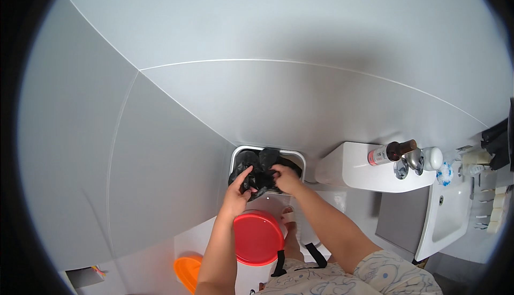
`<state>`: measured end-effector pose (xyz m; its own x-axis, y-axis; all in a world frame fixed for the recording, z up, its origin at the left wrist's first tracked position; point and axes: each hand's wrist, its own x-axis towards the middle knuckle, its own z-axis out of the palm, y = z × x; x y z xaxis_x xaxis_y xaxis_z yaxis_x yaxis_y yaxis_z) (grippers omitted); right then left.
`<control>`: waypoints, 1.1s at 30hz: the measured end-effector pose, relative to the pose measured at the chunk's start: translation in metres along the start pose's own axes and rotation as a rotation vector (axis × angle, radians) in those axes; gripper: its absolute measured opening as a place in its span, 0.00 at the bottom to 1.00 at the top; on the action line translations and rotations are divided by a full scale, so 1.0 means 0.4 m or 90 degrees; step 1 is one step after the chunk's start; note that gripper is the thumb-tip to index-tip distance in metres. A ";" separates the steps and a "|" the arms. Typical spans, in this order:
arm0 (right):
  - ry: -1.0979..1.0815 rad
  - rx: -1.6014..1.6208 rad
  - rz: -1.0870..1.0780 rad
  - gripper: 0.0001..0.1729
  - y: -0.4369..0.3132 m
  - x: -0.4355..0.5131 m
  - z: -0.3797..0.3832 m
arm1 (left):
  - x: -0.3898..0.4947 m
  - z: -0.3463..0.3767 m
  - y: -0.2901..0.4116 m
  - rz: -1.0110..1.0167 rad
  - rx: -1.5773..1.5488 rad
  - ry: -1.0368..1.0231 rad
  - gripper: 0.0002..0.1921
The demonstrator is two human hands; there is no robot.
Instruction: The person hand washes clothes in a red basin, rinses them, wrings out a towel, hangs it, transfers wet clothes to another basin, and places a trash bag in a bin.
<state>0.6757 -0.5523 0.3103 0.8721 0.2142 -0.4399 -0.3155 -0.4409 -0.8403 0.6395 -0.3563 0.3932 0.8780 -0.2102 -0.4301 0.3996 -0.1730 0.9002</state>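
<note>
A black plastic bag (261,174) lies bunched in the mouth of a rectangular bin with a white rim (303,162), set in the wall corner. Part of the bag droops over the bin's near edge. My left hand (237,193) is at the bag's left side, index finger and thumb spread against the plastic; its other fingers are mostly hidden, so its grip is unclear. From the right, my right hand (286,179) reaches in with curled fingers pinching the bag. Dark folds hide the bin's inside.
Below the bin sits a round red plastic basin (258,238), with an orange one (188,271) further left. To the right, a white toilet tank (361,174) carries a brown bottle (391,153). Beyond it is a white washbasin (449,214). My foot (288,215) stands near the red basin.
</note>
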 end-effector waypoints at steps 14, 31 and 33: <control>0.308 -0.309 0.158 0.38 0.041 -0.062 -0.091 | 0.219 -0.038 -0.020 -0.054 0.736 0.197 0.38; 0.164 0.629 0.167 0.34 0.227 -0.085 -0.070 | 0.340 -0.044 -0.007 -0.278 0.623 0.171 0.26; 0.129 0.864 0.167 0.30 0.257 -0.165 -0.067 | 0.318 -0.050 -0.021 -0.255 0.559 0.200 0.28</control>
<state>0.5957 -0.6352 0.2616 0.7330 0.0786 -0.6757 -0.4861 0.7554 -0.4394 0.7531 -0.3623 0.3325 0.8018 0.2590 -0.5385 0.4558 -0.8478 0.2709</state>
